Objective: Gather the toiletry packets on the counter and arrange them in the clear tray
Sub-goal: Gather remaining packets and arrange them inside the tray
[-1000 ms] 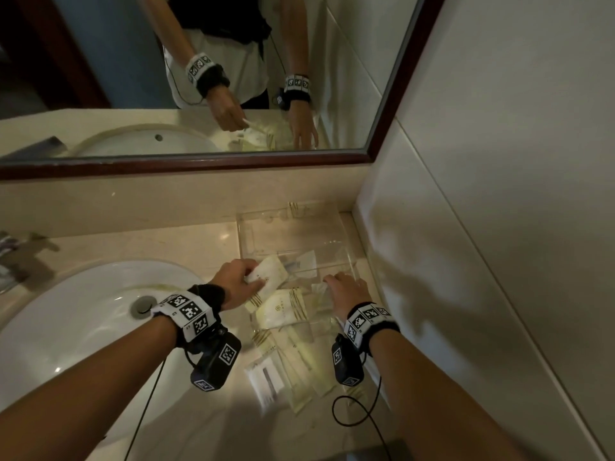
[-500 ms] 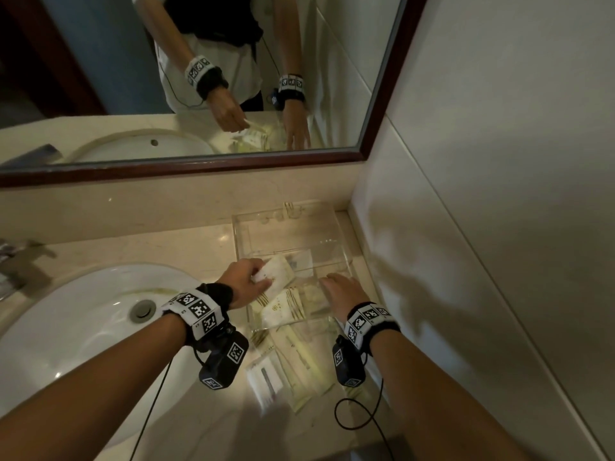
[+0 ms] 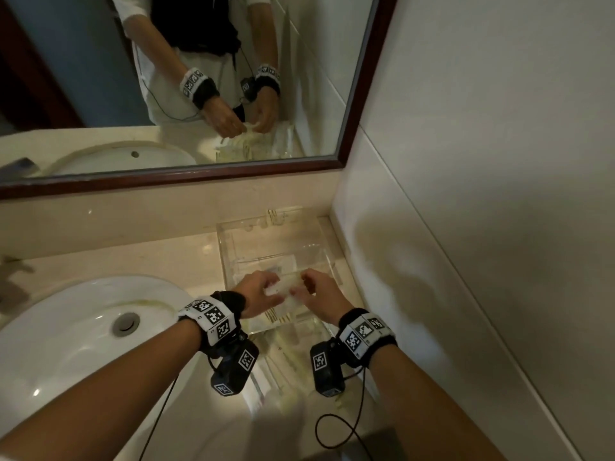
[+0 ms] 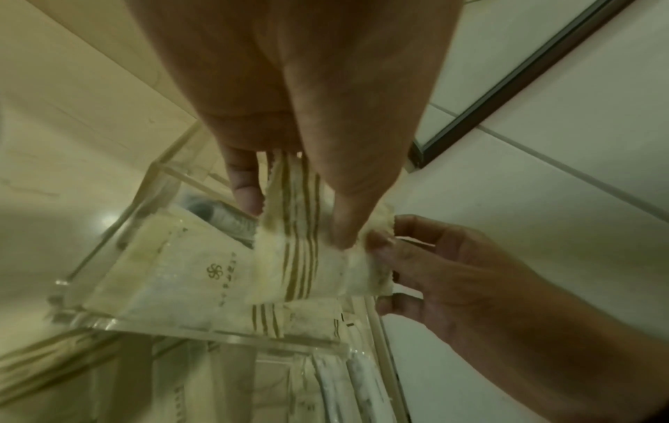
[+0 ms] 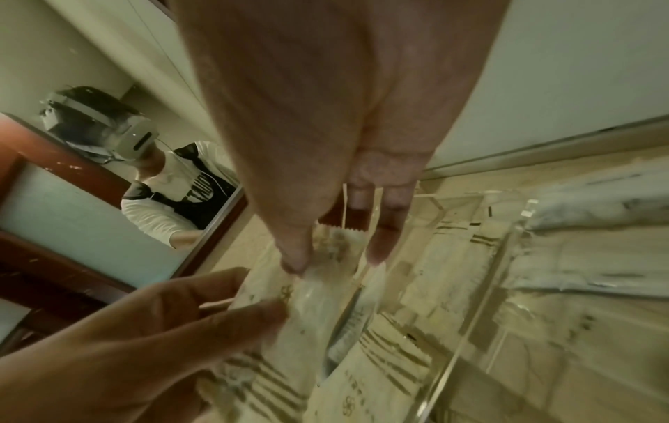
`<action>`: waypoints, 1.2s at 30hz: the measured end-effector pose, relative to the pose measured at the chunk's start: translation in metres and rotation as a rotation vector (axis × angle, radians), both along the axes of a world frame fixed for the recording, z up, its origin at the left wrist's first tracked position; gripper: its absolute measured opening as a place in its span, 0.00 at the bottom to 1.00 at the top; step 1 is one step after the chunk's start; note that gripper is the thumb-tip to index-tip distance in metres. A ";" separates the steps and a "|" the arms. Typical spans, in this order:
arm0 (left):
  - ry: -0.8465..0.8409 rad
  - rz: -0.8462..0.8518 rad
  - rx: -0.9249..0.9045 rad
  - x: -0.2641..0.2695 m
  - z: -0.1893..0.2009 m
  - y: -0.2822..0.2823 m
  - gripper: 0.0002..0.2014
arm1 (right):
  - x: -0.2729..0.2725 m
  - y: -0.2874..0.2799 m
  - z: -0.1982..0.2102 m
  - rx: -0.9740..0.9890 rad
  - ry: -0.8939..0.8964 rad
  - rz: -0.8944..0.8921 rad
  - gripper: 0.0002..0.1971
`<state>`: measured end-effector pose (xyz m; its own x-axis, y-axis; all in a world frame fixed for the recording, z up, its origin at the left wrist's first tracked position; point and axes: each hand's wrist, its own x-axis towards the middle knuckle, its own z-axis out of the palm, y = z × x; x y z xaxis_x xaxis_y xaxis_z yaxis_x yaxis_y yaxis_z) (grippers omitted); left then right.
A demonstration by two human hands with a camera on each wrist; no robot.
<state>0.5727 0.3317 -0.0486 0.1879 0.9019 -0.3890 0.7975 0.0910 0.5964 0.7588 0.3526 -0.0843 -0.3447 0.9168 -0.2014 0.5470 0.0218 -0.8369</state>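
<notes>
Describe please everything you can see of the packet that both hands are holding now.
The held packet is a small, flat, cream-white sachet with a band of thin brown stripes across it and a serrated end. It looks like soft, crinkled paper or film. It is lifted just above the clear tray, over another packet with a small flower logo. The left hand pinches one end and the right hand pinches the other. Any print on it is too blurred to read.

Tray (image 3: pixel 229 261) right of sink (image 3: pixel 66 327), packets (image 4: pixel 173 280) inside, below mirror (image 3: pixel 352 128).

White basin (image 3: pixel 66 344) below framed mirror (image 3: pixel 359 94)
</notes>
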 end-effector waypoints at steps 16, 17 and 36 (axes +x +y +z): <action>-0.043 0.053 0.000 -0.003 -0.028 -0.007 0.02 | 0.035 0.010 -0.022 -0.088 -0.126 -0.410 0.10; -0.044 0.053 0.002 -0.004 -0.028 -0.007 0.02 | 0.034 0.013 -0.026 -0.096 -0.128 -0.410 0.11; -0.021 0.090 -0.017 -0.013 -0.038 0.007 0.03 | 0.029 0.018 -0.050 -0.010 -0.467 -0.308 0.14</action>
<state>0.5596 0.3383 -0.0869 0.1145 0.9087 -0.4015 0.7731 0.1723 0.6104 0.7875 0.3707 -0.1347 0.0664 0.9583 -0.2779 0.8397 -0.2040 -0.5032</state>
